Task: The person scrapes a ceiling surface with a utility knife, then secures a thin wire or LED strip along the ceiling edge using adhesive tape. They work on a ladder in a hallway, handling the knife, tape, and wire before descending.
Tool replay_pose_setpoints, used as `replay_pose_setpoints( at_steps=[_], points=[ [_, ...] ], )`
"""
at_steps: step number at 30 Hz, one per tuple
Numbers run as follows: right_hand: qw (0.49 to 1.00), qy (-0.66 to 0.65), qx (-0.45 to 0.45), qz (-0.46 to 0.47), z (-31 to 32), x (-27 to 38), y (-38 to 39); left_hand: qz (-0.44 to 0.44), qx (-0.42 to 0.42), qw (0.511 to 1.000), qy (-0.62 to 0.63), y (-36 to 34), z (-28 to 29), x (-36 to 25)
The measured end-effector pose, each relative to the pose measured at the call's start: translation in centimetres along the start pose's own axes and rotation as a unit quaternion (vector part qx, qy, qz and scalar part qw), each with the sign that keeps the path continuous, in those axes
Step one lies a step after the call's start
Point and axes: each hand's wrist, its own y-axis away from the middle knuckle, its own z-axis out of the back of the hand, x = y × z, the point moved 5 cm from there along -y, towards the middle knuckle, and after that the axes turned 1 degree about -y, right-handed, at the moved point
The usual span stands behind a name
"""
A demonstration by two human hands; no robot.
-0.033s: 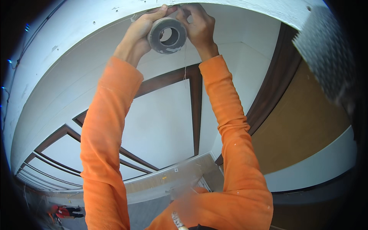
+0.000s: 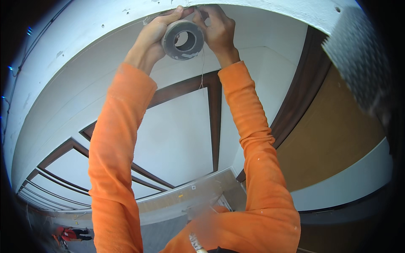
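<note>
Both arms, in orange sleeves [image 2: 120, 168], are reaching overhead toward a white beam [image 2: 84, 46] that is curving across the top of the view. The left hand [image 2: 149, 40] is gripping a grey tape roll [image 2: 183, 40] from its left side, with the thumb lying over the roll's upper edge and the fingers wrapping behind it, clamped on the roll. The right hand [image 2: 217, 31] is touching the roll's right side, and its fingers are pinching together at the top of the roll, right against the lower edge of the beam; what exactly they are pinching is too small to tell. The roll is standing on edge between the two hands, its open core facing the camera, just under the beam and touching or nearly touching it. A thin strand [image 2: 202, 67] is hanging down from the roll between the wrists. Behind the arms, white panels [image 2: 177, 135] framed by dark brown trim [image 2: 214, 122] are filling the middle of the view. To the right, a tan panel [image 2: 333, 135] is sitting beside a dark curved trim strip. A patterned metal plate [image 2: 358, 55] is showing at the upper right edge. At the lower left, far below, a person in red [image 2: 67, 234] is appearing small and blurred.
</note>
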Motion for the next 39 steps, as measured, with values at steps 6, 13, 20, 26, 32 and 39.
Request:
replay_pose_setpoints(
  at_steps=[6,13,20,26,32,39],
  points=[
    [0.999,0.012,-0.018,0.032,-1.1,0.0,-1.0,-0.013,-0.006,1.0,-0.011,-0.7,0.9,-1.3],
    [0.998,-0.012,-0.053,-0.018,-0.8,-0.1,-0.4,-0.005,0.023,0.999,-0.028,-1.0,1.0,-1.2],
    [0.997,-0.012,-0.073,-0.001,-0.6,0.0,-0.4,-0.008,-0.005,1.0,0.001,-0.1,-0.3,-1.3],
    [0.997,0.018,-0.062,0.052,-0.4,-0.4,-1.0,0.001,-0.012,1.0,0.005,-0.1,-0.9,-1.6],
    [0.995,0.024,-0.062,0.074,-0.4,-0.5,-1.2,-0.011,0.012,1.0,-0.011,-0.4,-0.7,-1.4],
    [0.997,0.043,-0.021,0.057,0.1,0.0,-0.8,-0.014,0.028,0.999,-0.012,-0.7,-0.3,-0.9]
  ],
)
